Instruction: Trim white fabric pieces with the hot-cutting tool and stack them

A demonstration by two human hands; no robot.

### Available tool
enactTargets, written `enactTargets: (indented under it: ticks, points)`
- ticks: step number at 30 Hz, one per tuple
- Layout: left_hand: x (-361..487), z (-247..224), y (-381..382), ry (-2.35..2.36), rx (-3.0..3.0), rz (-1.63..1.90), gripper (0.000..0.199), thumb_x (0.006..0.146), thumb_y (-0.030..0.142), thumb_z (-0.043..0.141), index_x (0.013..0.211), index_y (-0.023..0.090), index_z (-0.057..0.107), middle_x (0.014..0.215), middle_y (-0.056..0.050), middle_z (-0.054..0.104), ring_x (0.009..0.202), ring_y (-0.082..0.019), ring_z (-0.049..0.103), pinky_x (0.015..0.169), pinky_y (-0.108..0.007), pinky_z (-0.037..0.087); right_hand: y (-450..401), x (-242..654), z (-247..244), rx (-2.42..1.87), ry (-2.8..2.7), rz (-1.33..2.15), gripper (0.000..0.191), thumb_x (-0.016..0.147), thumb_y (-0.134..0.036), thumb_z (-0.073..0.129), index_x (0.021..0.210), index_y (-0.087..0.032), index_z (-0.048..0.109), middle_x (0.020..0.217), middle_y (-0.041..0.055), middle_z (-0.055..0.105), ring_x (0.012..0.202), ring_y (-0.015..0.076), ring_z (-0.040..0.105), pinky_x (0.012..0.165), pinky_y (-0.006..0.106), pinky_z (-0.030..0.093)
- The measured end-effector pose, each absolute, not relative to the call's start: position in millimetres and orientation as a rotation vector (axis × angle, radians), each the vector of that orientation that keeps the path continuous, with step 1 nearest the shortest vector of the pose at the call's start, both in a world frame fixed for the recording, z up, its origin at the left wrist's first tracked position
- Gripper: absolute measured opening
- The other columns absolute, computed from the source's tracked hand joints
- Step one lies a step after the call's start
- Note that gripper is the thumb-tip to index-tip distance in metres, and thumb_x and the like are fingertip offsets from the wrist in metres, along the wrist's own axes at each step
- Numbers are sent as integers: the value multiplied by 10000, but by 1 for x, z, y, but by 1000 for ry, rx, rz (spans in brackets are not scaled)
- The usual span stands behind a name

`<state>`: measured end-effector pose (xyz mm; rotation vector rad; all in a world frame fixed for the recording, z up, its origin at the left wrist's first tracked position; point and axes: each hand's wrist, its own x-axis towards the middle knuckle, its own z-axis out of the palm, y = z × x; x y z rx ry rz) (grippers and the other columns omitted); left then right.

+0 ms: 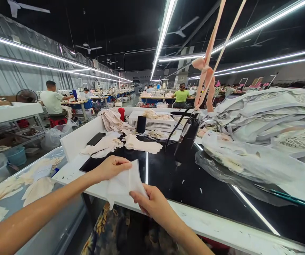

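A piece of white fabric [127, 180] is stretched between my two hands, over the front edge of the table. My left hand [112, 167] pinches its upper left edge, thumb on top. Lower down, my right hand [151, 202] grips the right side between thumb and fingers. Beyond the hands lie cream fabric pieces [143, 144] and a flat pile of similar pieces [103, 146]. To the right of them a black handheld tool [187, 136] hangs from knotted pink straps [205, 81], its tip close to the black tabletop [168, 180].
At right, clear plastic bags [237, 159] lie before a tall stack of white pieces [269, 113]; green-handled scissors [293, 199] rest nearby. A dark phone [96, 139] and a white vented box [152, 121] are farther back. A bin of fabric [35, 180] stands left. Co-workers sit beyond.
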<state>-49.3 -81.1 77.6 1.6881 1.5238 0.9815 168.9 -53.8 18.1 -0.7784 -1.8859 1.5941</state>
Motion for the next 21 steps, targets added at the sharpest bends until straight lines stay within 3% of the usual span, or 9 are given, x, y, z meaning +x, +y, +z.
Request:
enactTargets:
  ticks: [4, 8, 11, 13, 17, 21]
  points:
    - [-61, 97, -62, 1559, 1908, 1069, 493, 974, 654, 657, 904, 195, 820, 891, -64, 705, 878, -243, 595, 778, -313, 463, -11, 167, 22, -793, -2058, 1228, 361, 991, -451, 623, 703, -236, 652, 616, -20, 559, 606, 175, 526, 632, 302, 433]
    - [-66, 94, -49, 1541, 2186, 1054, 287, 1027, 477, 692, 1091, 262, 871, 1107, -94, 750, 1095, -271, 641, 983, -342, 475, 31, 167, 21, -825, -2175, 843, 276, 1026, -242, 518, 923, -231, 774, 960, 67, 757, 947, 249, 693, 908, 373, 539]
    - [-62, 61, -44, 1349, 2697, 736, 266, 1140, 412, 621, 1185, 293, 855, 1198, -98, 795, 1090, -242, 708, 976, -339, 498, 55, 168, 11, -861, -2276, 610, 380, 1019, -126, 484, 1151, -226, 826, 1169, 117, 796, 1099, 277, 728, 1009, 422, 569]
    - [-57, 32, -41, 1171, 2943, 602, 236, 1138, 437, 679, 1224, 274, 825, 1218, -96, 810, 1115, -245, 740, 961, -334, 527, 66, 172, 3, -892, -2341, 470, 472, 969, -32, 485, 1229, -219, 831, 1215, 131, 808, 1123, 286, 743, 1023, 441, 593]
    - [-44, -9, -37, 1083, 3095, 736, 249, 1121, 413, 726, 1251, 205, 773, 1212, -81, 818, 1107, -245, 770, 982, -355, 578, 73, 186, -11, -943, -2422, 228, 686, 864, 107, 435, 1385, -181, 778, 1384, 170, 784, 1279, 321, 723, 1098, 503, 601]
    - [-36, -15, -38, 1053, 3090, 780, 208, 1120, 355, 728, 1238, 188, 764, 1182, -70, 818, 1072, -239, 777, 969, -353, 602, 60, 201, -14, -916, -2505, 69, 703, 887, 117, 434, 1428, -200, 750, 1467, 164, 755, 1383, 336, 682, 1094, 507, 611]
